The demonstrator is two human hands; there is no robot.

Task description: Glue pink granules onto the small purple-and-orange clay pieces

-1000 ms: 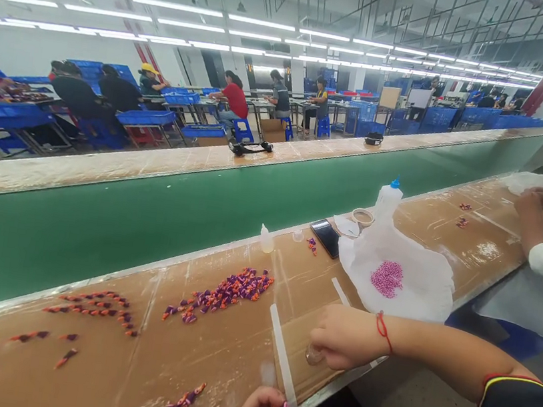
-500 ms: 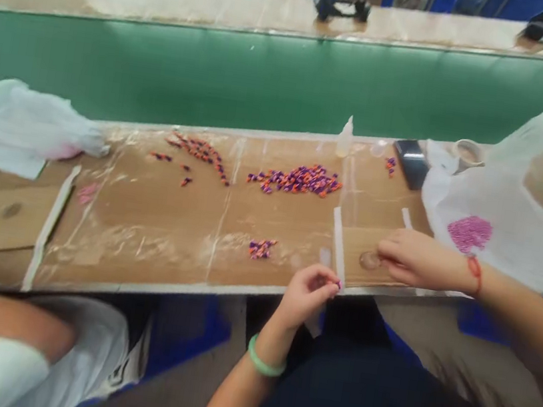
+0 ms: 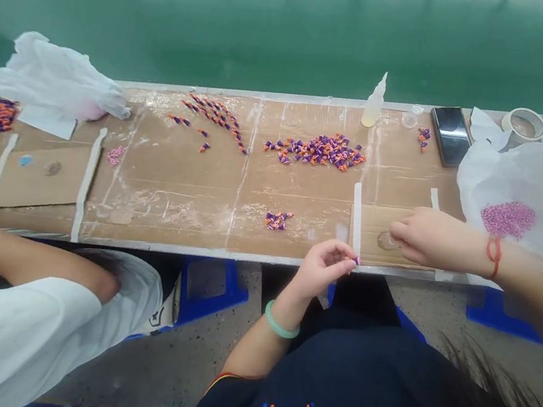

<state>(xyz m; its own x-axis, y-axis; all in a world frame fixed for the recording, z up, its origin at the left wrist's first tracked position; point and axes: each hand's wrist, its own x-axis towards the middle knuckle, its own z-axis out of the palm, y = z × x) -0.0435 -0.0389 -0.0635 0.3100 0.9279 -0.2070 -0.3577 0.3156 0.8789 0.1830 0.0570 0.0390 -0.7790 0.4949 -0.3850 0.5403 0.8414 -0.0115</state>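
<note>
Near the front edge of the bench, my left hand (image 3: 324,267) pinches a small purple-and-orange figurine (image 3: 356,260) between thumb and fingers. To its right, my right hand (image 3: 423,235) is closed and lowered over a cardboard pad (image 3: 371,231). Its fingertips are beside a round, glossy spot (image 3: 387,241) on the pad; what they grip, if anything, is hidden. A little cluster of purple-and-orange figurines (image 3: 278,220) lies left of my left hand, and a larger pile of figurines (image 3: 327,151) sits behind. Tiny pink pieces (image 3: 508,218) rest on white plastic beyond my right wrist.
Along the back edge stand a dropper bottle (image 3: 374,103), a small clear cup (image 3: 411,117), a black phone (image 3: 449,135) and a tape roll (image 3: 524,124). Rows of figurines (image 3: 216,115) lie farther left. A co-worker's arm (image 3: 32,254) is at the left, near another cardboard pad (image 3: 42,178).
The head view has tipped downward, so the bench sits higher in the picture. Both hands keep nearly the same places over the bench, the left still pinching the figurine.
</note>
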